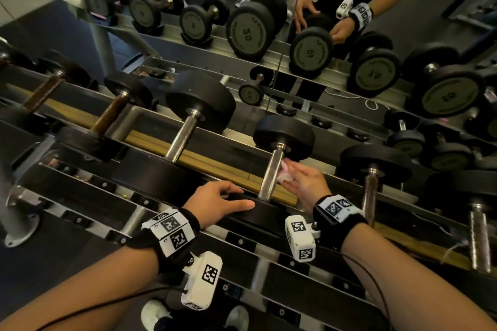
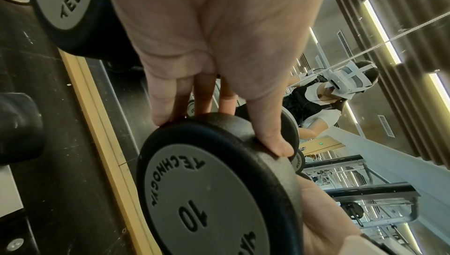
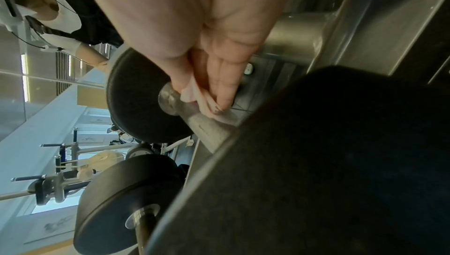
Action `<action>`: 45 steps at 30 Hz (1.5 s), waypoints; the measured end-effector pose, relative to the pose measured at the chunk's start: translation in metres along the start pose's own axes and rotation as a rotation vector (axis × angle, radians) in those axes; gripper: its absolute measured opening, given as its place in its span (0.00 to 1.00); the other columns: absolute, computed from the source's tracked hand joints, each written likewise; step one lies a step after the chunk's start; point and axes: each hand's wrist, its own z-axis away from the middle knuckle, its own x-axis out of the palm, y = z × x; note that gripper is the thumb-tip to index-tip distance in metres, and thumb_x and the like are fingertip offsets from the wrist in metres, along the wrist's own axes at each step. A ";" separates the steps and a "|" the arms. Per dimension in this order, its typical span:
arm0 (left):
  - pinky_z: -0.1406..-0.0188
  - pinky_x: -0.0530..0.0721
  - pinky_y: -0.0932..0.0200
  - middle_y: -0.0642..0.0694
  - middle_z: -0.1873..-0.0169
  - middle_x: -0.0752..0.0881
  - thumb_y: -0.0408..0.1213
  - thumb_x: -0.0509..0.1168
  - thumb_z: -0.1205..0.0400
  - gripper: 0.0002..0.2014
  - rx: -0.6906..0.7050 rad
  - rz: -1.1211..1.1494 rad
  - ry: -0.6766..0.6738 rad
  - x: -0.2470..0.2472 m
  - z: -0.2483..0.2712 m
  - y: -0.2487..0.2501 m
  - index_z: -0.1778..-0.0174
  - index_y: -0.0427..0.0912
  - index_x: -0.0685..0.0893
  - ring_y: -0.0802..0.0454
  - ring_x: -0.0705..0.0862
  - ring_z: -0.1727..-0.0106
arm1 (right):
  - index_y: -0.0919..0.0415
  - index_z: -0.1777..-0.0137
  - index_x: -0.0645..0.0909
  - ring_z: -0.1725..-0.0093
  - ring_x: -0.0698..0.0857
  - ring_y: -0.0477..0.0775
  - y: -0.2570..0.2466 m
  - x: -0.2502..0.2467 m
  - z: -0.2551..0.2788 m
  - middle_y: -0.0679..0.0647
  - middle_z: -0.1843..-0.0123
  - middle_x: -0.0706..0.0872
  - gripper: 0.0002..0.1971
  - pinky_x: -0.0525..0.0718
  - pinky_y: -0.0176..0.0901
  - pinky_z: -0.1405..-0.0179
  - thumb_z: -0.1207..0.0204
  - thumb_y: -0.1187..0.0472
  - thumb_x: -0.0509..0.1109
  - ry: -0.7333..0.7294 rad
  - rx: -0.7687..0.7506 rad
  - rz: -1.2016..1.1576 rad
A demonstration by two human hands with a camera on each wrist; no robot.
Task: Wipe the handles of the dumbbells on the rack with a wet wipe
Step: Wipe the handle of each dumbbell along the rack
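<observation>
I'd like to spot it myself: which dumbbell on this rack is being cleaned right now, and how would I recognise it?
Start at the long metal rack before the mirror, top row. It is the black round-headed dumbbell with a steel handle, marked 10. Only this one has the left hand on its near head and the right hand pressing a crumpled white wet wipe against its handle.

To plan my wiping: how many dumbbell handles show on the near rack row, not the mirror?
6: two brown handles at left, a silver one, one against the wipe, two at right. Others may hide beyond the edges.
</observation>
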 end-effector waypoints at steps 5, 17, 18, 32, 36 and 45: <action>0.34 0.85 0.48 0.57 0.47 0.89 0.59 0.79 0.32 0.22 0.000 0.003 0.008 -0.001 0.000 0.000 0.44 0.58 0.88 0.60 0.86 0.40 | 0.49 0.43 0.87 0.40 0.88 0.53 0.010 -0.007 0.008 0.54 0.39 0.89 0.13 0.86 0.48 0.38 0.18 0.66 0.67 -0.066 -0.076 0.152; 0.32 0.83 0.47 0.58 0.46 0.89 0.57 0.79 0.31 0.20 -0.004 -0.003 0.000 -0.001 -0.001 0.000 0.44 0.59 0.87 0.60 0.85 0.38 | 0.58 0.46 0.88 0.50 0.92 0.53 0.005 0.000 -0.021 0.57 0.50 0.93 0.09 0.90 0.39 0.55 0.19 0.69 0.68 0.055 -0.013 -0.125; 0.32 0.83 0.46 0.58 0.46 0.89 0.57 0.79 0.31 0.20 -0.003 -0.003 0.000 -0.001 -0.001 0.000 0.44 0.60 0.87 0.60 0.85 0.38 | 0.59 0.44 0.87 0.50 0.92 0.51 0.006 0.003 -0.021 0.56 0.49 0.93 0.09 0.90 0.37 0.57 0.19 0.69 0.68 0.048 -0.009 -0.141; 0.39 0.88 0.51 0.56 0.45 0.88 0.58 0.79 0.32 0.21 -0.004 -0.025 0.000 -0.003 -0.001 0.003 0.44 0.60 0.87 0.59 0.87 0.44 | 0.61 0.35 0.84 0.45 0.89 0.58 0.003 -0.016 -0.003 0.61 0.44 0.89 0.14 0.86 0.50 0.41 0.17 0.70 0.65 -0.018 0.011 0.160; 0.32 0.83 0.46 0.58 0.45 0.88 0.58 0.77 0.30 0.20 0.002 -0.029 0.006 -0.001 0.000 0.001 0.44 0.60 0.87 0.59 0.85 0.39 | 0.53 0.42 0.85 0.45 0.89 0.51 0.009 0.002 -0.014 0.55 0.44 0.89 0.14 0.87 0.42 0.43 0.17 0.70 0.64 -0.016 -0.037 0.002; 0.36 0.86 0.47 0.54 0.45 0.87 0.56 0.78 0.29 0.19 -0.010 -0.066 -0.024 -0.005 -0.001 0.007 0.44 0.58 0.86 0.56 0.86 0.43 | 0.61 0.31 0.81 0.36 0.85 0.57 0.019 -0.013 0.007 0.59 0.33 0.84 0.17 0.88 0.42 0.47 0.17 0.72 0.64 -0.110 0.120 0.180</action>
